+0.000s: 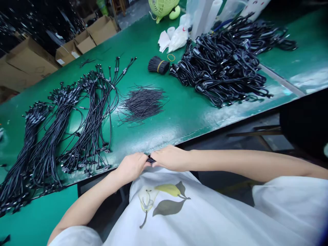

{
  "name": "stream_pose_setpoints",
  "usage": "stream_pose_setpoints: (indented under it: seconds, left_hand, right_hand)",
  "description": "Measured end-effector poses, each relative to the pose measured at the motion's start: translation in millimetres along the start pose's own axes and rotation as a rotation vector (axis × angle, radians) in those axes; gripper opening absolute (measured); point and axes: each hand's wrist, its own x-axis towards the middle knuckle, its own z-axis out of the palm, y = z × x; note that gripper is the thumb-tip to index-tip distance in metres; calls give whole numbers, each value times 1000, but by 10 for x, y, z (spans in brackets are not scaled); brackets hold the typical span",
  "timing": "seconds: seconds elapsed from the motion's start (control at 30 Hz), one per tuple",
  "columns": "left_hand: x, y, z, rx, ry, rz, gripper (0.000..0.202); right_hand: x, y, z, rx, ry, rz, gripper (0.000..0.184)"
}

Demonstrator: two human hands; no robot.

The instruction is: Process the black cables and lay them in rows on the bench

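Note:
At the table's front edge, close to the white shirt, my left hand and my right hand meet with fingers closed. Between them shows a short stretch of black cable, its strands side by side; both hands grip it and hide the rest. Beyond them on the green table lies a loose pile of thin black twist ties. Farther back is a bundle of black ties held by a yellow band.
Long straight black cables lie in several bunches at left. A heap of coiled black cables covers the right side. A rubber band, white rolls and a green fan stand behind. Cardboard boxes are beyond the table.

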Motion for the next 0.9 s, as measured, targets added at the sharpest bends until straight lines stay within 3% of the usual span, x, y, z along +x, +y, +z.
stream_pose_setpoints:
  seconds: [0.1,0.2,0.4,0.5,0.6,0.7,0.77,0.83,0.9]
  left_hand:
    - [-14,-66,-6,190,24,85,38]
    - [11,-103,-44,259,48,18,35]
    - [183,-71,-29,66,54,-182,25]
    - [271,-113,96,-192,116,-275,25]
    - [312,-186,205,-673,246,-427,27]
    - [328,-231,212,-1259,413,-547,32]
    - [339,-234,171,-1532,493,-551,35]
    - [350,-221,130,-1673,526,-532,36]
    - [361,-203,106,-1748,546,-525,36]
  right_hand:
    - [26,34,-3,37,75,5,29]
    - [110,134,50,-77,230,-47,30]
    - [227,294,147,-255,327,-138,34]
    - [262,408,30,-268,335,-139,32]
    - [353,692,-196,-149,449,-149,34]
    - [529,1139,-360,-63,666,209,31]
    - [658,1421,-376,-91,659,447,26]
    - [749,1600,-346,-147,572,504,22]
    - [773,1636,-317,-189,570,520,23]
